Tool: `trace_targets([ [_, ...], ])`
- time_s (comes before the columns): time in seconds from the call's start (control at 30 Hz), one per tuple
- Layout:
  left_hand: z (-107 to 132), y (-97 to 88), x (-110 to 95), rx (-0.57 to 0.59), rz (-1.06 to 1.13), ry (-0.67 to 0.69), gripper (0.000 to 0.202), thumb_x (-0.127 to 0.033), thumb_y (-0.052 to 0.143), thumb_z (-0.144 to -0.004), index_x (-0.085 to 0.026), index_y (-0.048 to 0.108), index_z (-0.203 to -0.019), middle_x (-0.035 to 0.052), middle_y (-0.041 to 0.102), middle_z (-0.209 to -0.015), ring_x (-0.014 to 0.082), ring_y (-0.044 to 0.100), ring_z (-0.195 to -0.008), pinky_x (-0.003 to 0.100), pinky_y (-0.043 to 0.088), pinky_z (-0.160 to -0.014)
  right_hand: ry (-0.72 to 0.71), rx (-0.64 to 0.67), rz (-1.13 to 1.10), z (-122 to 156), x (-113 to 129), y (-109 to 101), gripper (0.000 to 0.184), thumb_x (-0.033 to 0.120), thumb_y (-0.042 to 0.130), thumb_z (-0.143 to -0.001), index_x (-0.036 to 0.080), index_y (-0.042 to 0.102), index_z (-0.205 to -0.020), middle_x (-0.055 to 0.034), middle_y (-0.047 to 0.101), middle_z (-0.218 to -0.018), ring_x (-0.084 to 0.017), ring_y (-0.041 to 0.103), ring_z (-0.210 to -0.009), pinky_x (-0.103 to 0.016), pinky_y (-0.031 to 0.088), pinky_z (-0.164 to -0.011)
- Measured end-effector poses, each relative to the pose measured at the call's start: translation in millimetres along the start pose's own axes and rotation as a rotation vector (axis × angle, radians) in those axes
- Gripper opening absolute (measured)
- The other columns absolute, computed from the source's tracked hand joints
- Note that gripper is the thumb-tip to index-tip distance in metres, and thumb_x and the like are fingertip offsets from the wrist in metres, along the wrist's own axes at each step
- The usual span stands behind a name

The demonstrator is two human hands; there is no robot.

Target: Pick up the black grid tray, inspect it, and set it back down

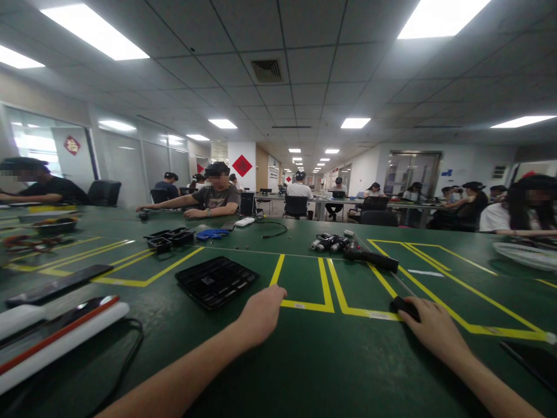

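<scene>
My right hand rests on the table with its fingers closed round a black handle. A thin shaft runs from near that handle toward a black, grip-shaped tool. Just beyond lies a cluster of black and silver parts. Over the front edge of a yellow-taped box, my left hand is closed, fingers curled downward; whatever they hold, if anything, is hidden. To its left, apart from it, a black ribbed plastic panel lies flat.
On the green table, black trays, a blue item and a cable lie farther back. A white and orange device with a cord stands at left. Across the table, a person sits with an arm outstretched.
</scene>
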State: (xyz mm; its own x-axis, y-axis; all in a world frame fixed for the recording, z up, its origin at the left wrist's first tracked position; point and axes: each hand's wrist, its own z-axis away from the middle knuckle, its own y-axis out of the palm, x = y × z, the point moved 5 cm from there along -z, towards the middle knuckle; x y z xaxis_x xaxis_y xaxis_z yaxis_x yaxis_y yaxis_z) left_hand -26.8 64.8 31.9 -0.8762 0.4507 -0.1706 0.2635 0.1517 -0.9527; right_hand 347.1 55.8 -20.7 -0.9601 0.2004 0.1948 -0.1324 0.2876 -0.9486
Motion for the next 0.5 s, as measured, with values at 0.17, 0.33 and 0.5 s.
trace_targets([
  [0.17, 11.6, 15.9, -22.3, 0.184, 0.1, 0.151, 0.024, -0.027, 0.038, -0.087, -0.019, 0.058, -0.099, 0.0068, 0.058, -0.1, 0.0193, 0.056, -0.087, 0.032, 0.043, -0.078, -0.028, -0.091, 0.028, -5.6, -4.4, 4.5, 0.057, 0.049, 0.029, -0.077, 0.01, 0.052, -0.112, -0.015, 0.056, -0.115, -0.031, 0.046, -0.11, -0.045, 0.033, -0.096],
  [0.33, 11.1, 9.0, -12.8, 0.207, 0.154, 0.173, 0.023, -0.029, 0.041, -0.087, -0.022, 0.059, -0.1, 0.0058, 0.06, -0.101, 0.0199, 0.056, -0.091, 0.033, 0.042, -0.081, -0.013, -0.128, 0.02, -6.8, -8.2, 6.0, 0.06, 0.053, 0.027, -0.078, 0.01, 0.051, -0.113, -0.0151, 0.055, -0.117, -0.031, 0.046, -0.11, -0.047, 0.034, -0.094],
  [0.5, 13.0, 15.3, -11.6, 0.21, 0.244, 0.157, 0.023, -0.031, 0.044, -0.085, -0.023, 0.062, -0.097, 0.0041, 0.064, -0.094, 0.0189, 0.057, -0.086, 0.032, 0.041, -0.077, -0.008, -0.112, 0.029, -5.9, -9.0, 5.8, 0.062, 0.053, 0.026, -0.078, 0.009, 0.05, -0.115, -0.0161, 0.054, -0.117, -0.032, 0.045, -0.111, -0.048, 0.034, -0.093],
])
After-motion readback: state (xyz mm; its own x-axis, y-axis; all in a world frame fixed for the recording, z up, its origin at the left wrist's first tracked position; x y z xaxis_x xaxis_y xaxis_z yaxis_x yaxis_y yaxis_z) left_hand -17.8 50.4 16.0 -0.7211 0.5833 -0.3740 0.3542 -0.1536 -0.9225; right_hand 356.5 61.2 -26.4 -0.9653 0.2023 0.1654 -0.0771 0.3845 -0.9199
